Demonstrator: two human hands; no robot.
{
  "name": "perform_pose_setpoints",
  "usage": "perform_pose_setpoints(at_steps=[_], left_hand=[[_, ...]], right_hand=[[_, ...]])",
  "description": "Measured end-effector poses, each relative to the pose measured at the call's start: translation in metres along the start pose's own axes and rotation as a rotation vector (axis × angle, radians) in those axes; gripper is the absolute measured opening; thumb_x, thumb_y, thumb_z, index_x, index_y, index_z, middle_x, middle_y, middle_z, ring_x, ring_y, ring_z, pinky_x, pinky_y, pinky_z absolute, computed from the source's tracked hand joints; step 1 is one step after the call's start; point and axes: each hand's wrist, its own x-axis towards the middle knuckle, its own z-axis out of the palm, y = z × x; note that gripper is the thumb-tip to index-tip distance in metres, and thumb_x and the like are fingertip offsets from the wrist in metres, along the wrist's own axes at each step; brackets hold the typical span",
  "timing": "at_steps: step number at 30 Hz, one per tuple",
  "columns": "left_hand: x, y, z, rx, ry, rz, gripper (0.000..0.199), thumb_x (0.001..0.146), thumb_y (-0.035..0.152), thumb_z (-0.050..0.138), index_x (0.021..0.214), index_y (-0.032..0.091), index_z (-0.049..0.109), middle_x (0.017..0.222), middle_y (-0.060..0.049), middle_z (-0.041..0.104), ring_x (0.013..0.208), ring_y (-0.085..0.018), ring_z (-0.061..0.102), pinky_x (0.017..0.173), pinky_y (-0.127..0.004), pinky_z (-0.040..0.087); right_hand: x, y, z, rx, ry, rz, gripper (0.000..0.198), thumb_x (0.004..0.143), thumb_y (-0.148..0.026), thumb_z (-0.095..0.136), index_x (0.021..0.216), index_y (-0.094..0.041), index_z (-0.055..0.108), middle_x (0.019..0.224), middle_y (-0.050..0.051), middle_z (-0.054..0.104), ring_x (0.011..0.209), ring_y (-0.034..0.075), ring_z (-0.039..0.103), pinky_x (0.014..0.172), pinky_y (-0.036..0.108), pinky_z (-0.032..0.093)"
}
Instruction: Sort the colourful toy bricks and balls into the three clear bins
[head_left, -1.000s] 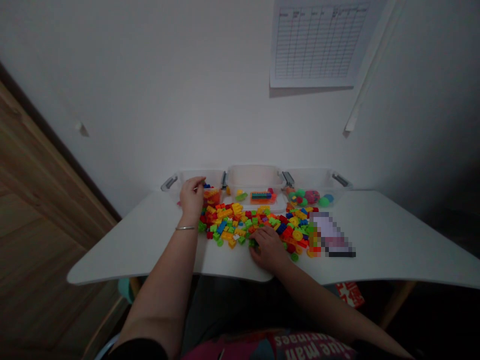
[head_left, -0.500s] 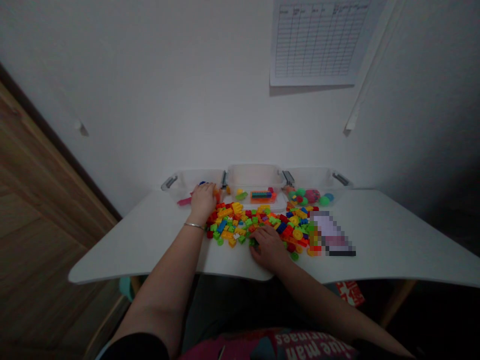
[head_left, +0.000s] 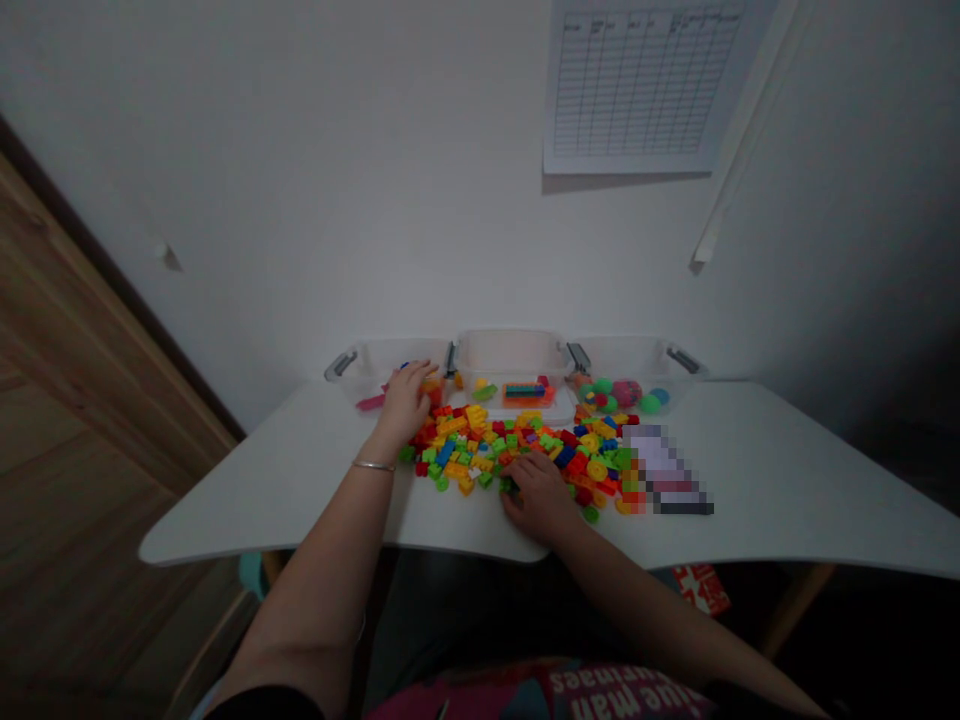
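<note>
A wide heap of colourful toy building blocks [head_left: 457,465] lies across the middle of the white table. My left hand [head_left: 407,392] is over the front of the left clear bin [head_left: 367,358], its fingers stretched out and apart, with no object visible in it. Pink, blue and orange pieces [head_left: 433,390] show in that bin around the fingers. At the near edge of the heap, my right hand [head_left: 538,497] rests with curled fingers and thumb around a dark green building block [head_left: 510,486], mostly hidden by the hand.
A middle clear bin [head_left: 514,350] holds an orange-and-blue block piece [head_left: 523,392] and small yellow and green items. In the right clear bin [head_left: 626,352] are several coloured balls [head_left: 626,392]. A pixelated flat device [head_left: 664,470] lies right of the heap. The wall stands directly behind the bins.
My left hand has lifted and shifted slightly, its fingers now more spread above the left bin. My right hand stays in the same place at the heap.
</note>
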Motion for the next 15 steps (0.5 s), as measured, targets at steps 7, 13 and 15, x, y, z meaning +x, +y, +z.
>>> perform_pose_setpoints(at_steps=[7, 13, 15], left_hand=[[-0.03, 0.026, -0.038, 0.318, -0.304, -0.058, 0.023, 0.08, 0.025, 0.05, 0.091, 0.018, 0.069, 0.098, -0.014, 0.069, 0.098, -0.03, 0.061, 0.085, -0.042, 0.047], [-0.066, 0.042, -0.035, 0.259, -0.645, -0.062, 0.014, 0.076, 0.023, 0.055, 0.082, 0.02, 0.068, 0.089, -0.008, 0.072, 0.081, -0.023, 0.065, 0.068, -0.03, 0.046], [-0.075, 0.049, -0.03, 0.293, -0.655, -0.066, 0.016, 0.076, 0.021, 0.054, 0.084, 0.019, 0.068, 0.09, -0.009, 0.072, 0.082, -0.024, 0.066, 0.069, -0.031, 0.047]], right_hand=[[0.0, 0.0, -0.002, -0.018, -0.035, 0.017, 0.021, 0.077, -0.021, 0.063, 0.097, -0.019, 0.066, 0.101, 0.007, 0.069, 0.106, 0.025, 0.055, 0.104, 0.042, 0.038], [-0.001, -0.002, -0.004, -0.022, -0.057, 0.021, 0.021, 0.077, -0.022, 0.063, 0.097, -0.019, 0.066, 0.102, 0.007, 0.069, 0.106, 0.025, 0.054, 0.102, 0.041, 0.039], [0.0, -0.002, -0.004, -0.022, -0.058, 0.026, 0.021, 0.077, -0.021, 0.063, 0.098, -0.019, 0.066, 0.102, 0.007, 0.069, 0.106, 0.025, 0.054, 0.102, 0.04, 0.039]])
